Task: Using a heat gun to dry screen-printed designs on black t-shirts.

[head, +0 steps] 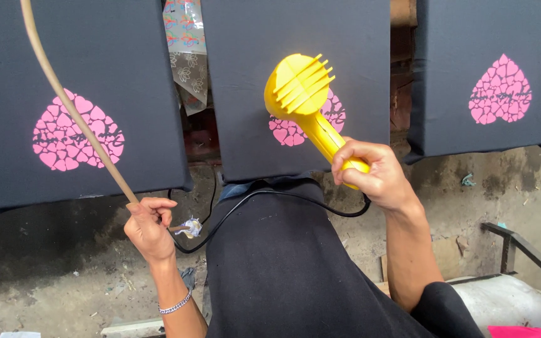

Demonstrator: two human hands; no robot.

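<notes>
At about nine o'clock a dark fabric-covered board (79, 94) carries a pink heart print (77, 133) built of many small hearts, and a long tan stick (73, 106) crosses it on a slant from the top edge down to seven o'clock, where the left hand (150, 228) is clamped around its lower end, a silver bracelet (175, 305) on the wrist; the stick looks thin, light and a little springy, bowing along its length, so a grip low down as here gives reach but little stiffness at the far tip. A black cord (270, 195) loops from beside that hand across the dark cloth (283, 269) at six o'clock and runs to the right. Near the centre, at twelve o'clock, a second dark board (239, 87) hangs with its own pink print (295, 128) partly covered by the yellow heat gun (305, 100): a hard plastic body, round head with a comb of ribs over the back, tapering to a straight handle. It is probably light but nose-heavy, smooth enough to twist in a loose grip, and best taken by the handle, well clear of the hot front end. The right hand (370, 175) is closed tight on that handle at about three o'clock, the head held just before the print. At two o'clock a third board (489, 75) shows a pink heart (500, 89), uncovered
</notes>
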